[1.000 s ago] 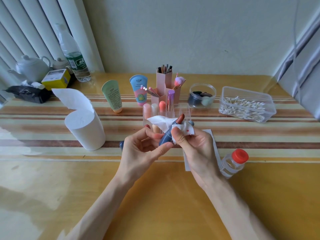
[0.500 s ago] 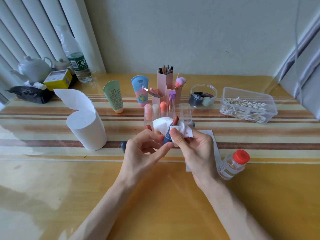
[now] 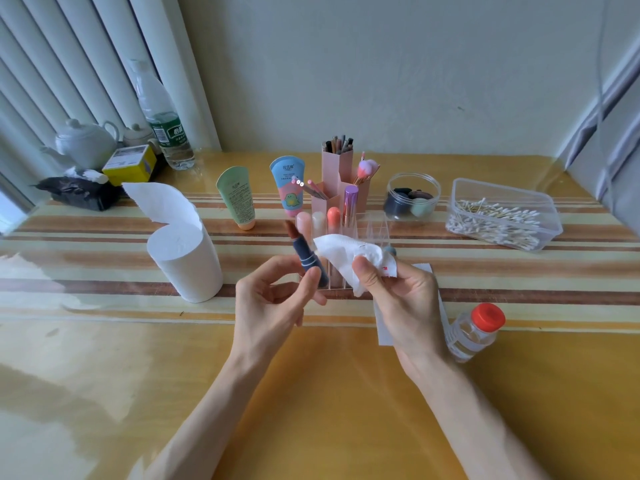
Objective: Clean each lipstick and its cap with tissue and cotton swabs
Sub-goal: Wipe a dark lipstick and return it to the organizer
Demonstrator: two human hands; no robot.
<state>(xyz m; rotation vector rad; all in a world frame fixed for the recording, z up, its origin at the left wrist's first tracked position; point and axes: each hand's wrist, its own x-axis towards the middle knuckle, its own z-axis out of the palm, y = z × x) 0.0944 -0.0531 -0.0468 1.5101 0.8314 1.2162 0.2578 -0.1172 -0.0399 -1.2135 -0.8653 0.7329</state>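
Note:
My left hand (image 3: 273, 303) pinches an uncapped dark blue lipstick (image 3: 306, 256) by its base, the brown-red tip tilted up and left. My right hand (image 3: 398, 299) pinches a crumpled white tissue (image 3: 349, 252) with small red stains, a short gap to the right of the lipstick. Behind them a clear acrylic organiser (image 3: 367, 230) holds several pink and orange lipsticks (image 3: 333, 216). A blue cap (image 3: 390, 251) peeks out behind the tissue. A clear tub of cotton swabs (image 3: 502, 216) stands at the right.
A tissue roll (image 3: 185, 261) stands left of my hands. A small red-capped bottle (image 3: 474, 330) lies at the right beside a flat tissue sheet (image 3: 384, 327). Two cream tubes (image 3: 237, 199), pink brush holders (image 3: 337, 168), a sponge jar (image 3: 412, 199), a water bottle (image 3: 162, 123) and a teapot (image 3: 85, 143) line the back.
The tissue was wrapped against the lipstick; my hands have drawn apart, the lipstick swinging left and tilting, the tissue moving off to the right.

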